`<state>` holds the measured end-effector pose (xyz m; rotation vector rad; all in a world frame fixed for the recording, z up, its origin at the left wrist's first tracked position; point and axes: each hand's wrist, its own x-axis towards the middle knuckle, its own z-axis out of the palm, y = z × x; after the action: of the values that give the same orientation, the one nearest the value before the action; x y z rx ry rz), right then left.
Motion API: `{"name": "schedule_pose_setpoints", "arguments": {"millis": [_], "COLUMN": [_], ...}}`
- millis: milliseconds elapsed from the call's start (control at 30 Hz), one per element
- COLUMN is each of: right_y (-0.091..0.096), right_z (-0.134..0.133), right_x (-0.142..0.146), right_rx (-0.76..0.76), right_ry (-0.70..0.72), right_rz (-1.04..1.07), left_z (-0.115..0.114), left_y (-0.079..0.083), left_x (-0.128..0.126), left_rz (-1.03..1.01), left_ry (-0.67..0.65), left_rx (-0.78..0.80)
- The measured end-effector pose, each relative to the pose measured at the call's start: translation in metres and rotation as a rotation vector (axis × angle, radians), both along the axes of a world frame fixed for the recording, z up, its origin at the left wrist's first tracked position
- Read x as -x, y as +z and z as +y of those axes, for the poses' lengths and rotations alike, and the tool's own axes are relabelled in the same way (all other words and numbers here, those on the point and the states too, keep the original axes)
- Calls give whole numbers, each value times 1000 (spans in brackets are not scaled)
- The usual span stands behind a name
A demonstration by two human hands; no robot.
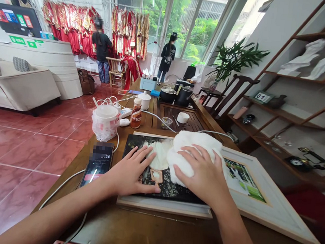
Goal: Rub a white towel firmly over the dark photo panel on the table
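Wiping work, seemingly: steadying a dark photo panel [170,190] under spread left hand [131,171], covering fluffy white cloth [198,139] with splayed right hand [203,176], likely calling for even strokes next.

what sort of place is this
Possibly a costume shop or photo studio, judging by the hanging red-and-gold garments, the framed picture and the white reception-style counter.
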<state>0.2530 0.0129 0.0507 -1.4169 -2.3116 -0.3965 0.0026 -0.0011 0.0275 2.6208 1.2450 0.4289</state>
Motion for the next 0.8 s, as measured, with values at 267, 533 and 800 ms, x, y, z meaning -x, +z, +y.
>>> {"name": "schedule_pose_setpoints", "arguments": {"millis": [267,533,800], "right_y": [2,9,1], "right_z": [-5,-13,6], "right_x": [6,18,-9], "right_rx": [58,167,32], "right_ry": [185,364,28], "right_rz": [-27,4,-51], "left_z": [-1,-1,-2], "left_y": [-1,-2,2], "left_x": [0,0,-1], "left_rz": [-7,-46,-11], "left_ry": [-1,-14,7], "left_rx": [-6,-41,7]}}
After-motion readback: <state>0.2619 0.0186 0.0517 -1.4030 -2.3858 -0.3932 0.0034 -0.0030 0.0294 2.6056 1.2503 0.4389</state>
